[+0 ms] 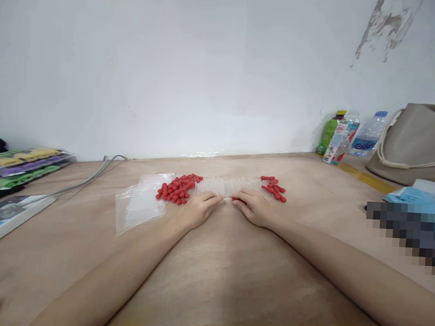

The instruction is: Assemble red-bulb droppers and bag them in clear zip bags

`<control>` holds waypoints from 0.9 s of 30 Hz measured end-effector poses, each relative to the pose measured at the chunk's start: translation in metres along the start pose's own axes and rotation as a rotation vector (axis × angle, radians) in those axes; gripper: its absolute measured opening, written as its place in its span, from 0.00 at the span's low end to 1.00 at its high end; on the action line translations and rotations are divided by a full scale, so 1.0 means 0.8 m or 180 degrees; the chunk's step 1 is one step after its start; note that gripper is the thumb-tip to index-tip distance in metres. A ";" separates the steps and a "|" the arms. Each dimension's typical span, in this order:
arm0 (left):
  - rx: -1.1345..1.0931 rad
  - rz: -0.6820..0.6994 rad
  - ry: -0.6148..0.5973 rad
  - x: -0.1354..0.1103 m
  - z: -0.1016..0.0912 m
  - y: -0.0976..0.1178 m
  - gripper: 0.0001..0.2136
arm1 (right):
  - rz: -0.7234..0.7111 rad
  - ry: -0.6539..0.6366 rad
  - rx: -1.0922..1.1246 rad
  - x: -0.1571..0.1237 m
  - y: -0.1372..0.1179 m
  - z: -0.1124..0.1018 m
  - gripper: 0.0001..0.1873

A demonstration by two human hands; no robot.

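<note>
My left hand (202,208) is closed on a thin clear glass dropper tube (227,198). My right hand (253,206) is closed on a red rubber dropper bulb (239,200) that faces the tube's end; whether they touch is too small to tell. Behind both hands lie rows of clear tubes (212,186). A heap of red bulbs (175,189) sits to the left, by a clear plastic bag (142,198). Several red pieces (274,189) lie right of the tubes, beyond my right hand; whether tubes are fitted in them is unclear.
A grey cable (89,178) runs across the left, near trays of coloured pieces (31,168) and a white box (17,220). At the back right stand a green bottle (328,135), a carton (339,142), a water bottle (368,134) and a grey bag (415,142).
</note>
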State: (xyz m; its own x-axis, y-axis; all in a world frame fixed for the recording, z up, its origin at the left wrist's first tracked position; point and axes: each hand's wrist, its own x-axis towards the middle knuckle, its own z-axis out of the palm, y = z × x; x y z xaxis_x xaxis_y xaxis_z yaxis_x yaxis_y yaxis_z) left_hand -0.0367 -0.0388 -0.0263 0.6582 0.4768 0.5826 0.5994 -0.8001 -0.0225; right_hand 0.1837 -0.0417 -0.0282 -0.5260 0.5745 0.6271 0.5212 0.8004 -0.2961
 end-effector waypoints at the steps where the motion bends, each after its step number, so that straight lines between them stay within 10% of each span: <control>1: 0.0013 0.0030 -0.0010 0.000 0.000 0.000 0.13 | -0.0012 -0.0005 0.0039 0.000 0.000 0.000 0.12; 27: -0.0016 0.0176 -0.0077 0.000 -0.013 0.011 0.17 | -0.0381 0.0092 -0.0064 -0.003 0.000 0.005 0.11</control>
State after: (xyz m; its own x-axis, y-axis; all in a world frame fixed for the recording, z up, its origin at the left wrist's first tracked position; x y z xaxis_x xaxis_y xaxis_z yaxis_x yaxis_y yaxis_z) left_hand -0.0359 -0.0496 -0.0179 0.7012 0.4403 0.5607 0.5595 -0.8273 -0.0500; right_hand 0.1821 -0.0424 -0.0328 -0.5659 0.4696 0.6777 0.4693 0.8593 -0.2036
